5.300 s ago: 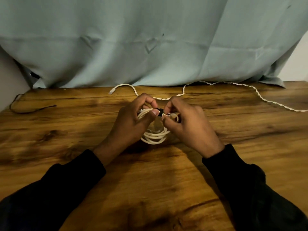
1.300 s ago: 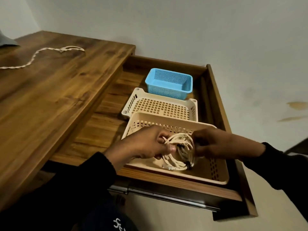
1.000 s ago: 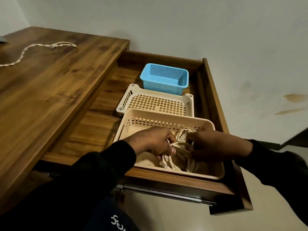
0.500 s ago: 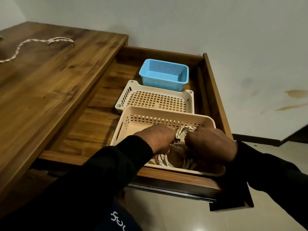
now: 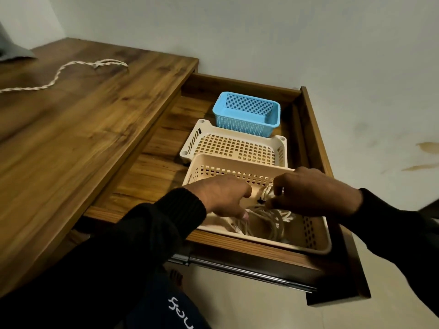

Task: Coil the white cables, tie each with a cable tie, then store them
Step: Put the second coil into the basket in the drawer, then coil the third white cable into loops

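The coiled white cables (image 5: pixel 263 222) lie inside the nearest beige basket (image 5: pixel 316 236) in the open drawer (image 5: pixel 152 176). The left hand (image 5: pixel 223 198) reaches in with fingers curled down onto the coils; its grip is partly hidden. The right hand (image 5: pixel 308 193) pinches a cable beside the black cable tie (image 5: pixel 261 201).

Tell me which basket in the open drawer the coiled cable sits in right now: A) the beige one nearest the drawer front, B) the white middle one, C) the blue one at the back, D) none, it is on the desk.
A: the coiled cable lies inside the beige basket nearest the drawer front, under both hands.
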